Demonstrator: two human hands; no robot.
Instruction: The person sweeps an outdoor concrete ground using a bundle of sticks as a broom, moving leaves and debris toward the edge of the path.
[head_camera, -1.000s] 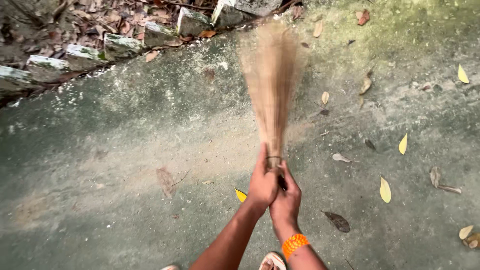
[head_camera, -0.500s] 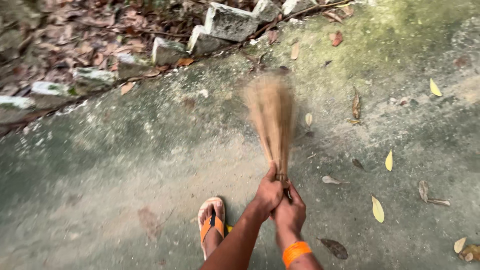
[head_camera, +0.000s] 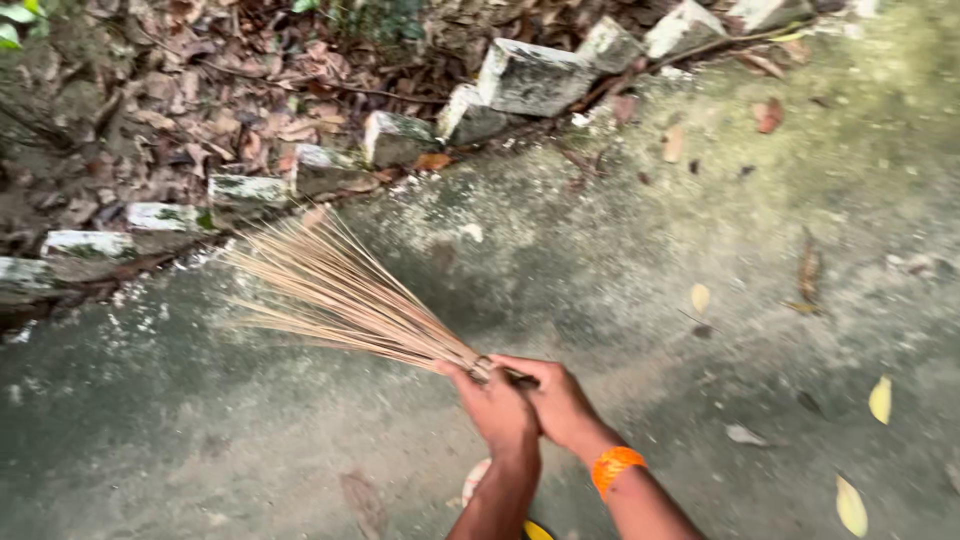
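I hold a stick broom (head_camera: 340, 295) of thin tan bristles with both hands at its bound end. My left hand (head_camera: 497, 408) grips the bundle just behind a metal ring. My right hand (head_camera: 558, 395), with an orange band on its wrist, wraps the stub beside it. The bristles fan out to the upper left, over the concrete ground (head_camera: 250, 420), their tips near the brick border. Part of a sandal (head_camera: 474, 480) shows under my left forearm.
A row of mossy bricks (head_camera: 520, 78) edges the concrete, with dry brown leaf litter (head_camera: 200, 90) behind it. Scattered yellow and brown leaves (head_camera: 880, 398) lie on the ground at the right. A yellow leaf (head_camera: 537, 530) lies by my foot.
The broom has swung from pointing straight ahead to the upper left. My hands have moved left with it, and the view has shifted down so the bricks sit lower in frame.
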